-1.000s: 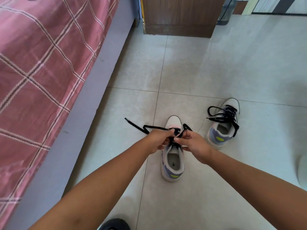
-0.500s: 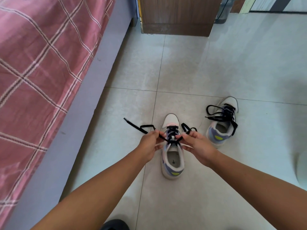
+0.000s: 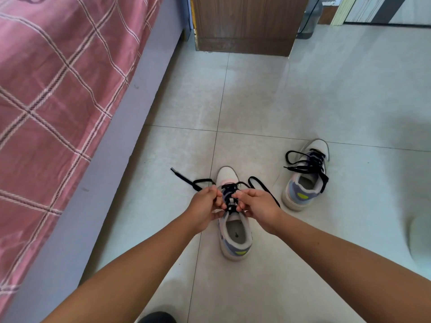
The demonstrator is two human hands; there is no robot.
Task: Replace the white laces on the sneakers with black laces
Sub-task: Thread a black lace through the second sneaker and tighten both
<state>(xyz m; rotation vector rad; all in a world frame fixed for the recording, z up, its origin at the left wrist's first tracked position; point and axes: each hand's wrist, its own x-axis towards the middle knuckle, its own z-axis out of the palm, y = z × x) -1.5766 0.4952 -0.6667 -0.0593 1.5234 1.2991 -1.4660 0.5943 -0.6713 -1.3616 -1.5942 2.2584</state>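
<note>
A white and blue sneaker [image 3: 234, 234] stands on the tiled floor in front of me, toe pointing away, threaded with a black lace [image 3: 186, 180]. My left hand [image 3: 204, 206] pinches the lace's left strand at the sneaker's upper eyelets. My right hand [image 3: 256, 206] pinches the right strand, whose loose end trails along the floor to the right. A second sneaker [image 3: 305, 183] sits further right, laced in black with loose loops on top. No white laces are in sight.
A bed with a pink checked cover [image 3: 58, 89] and grey frame runs along the left. A wooden cabinet [image 3: 245, 26] stands at the back. A dark shape [image 3: 156, 318] shows at the bottom edge, a pale object [image 3: 419, 238] at the right edge.
Both hands drew apart, pulling the lace strands outward, then came back close together over the eyelets. The view shifted slightly.
</note>
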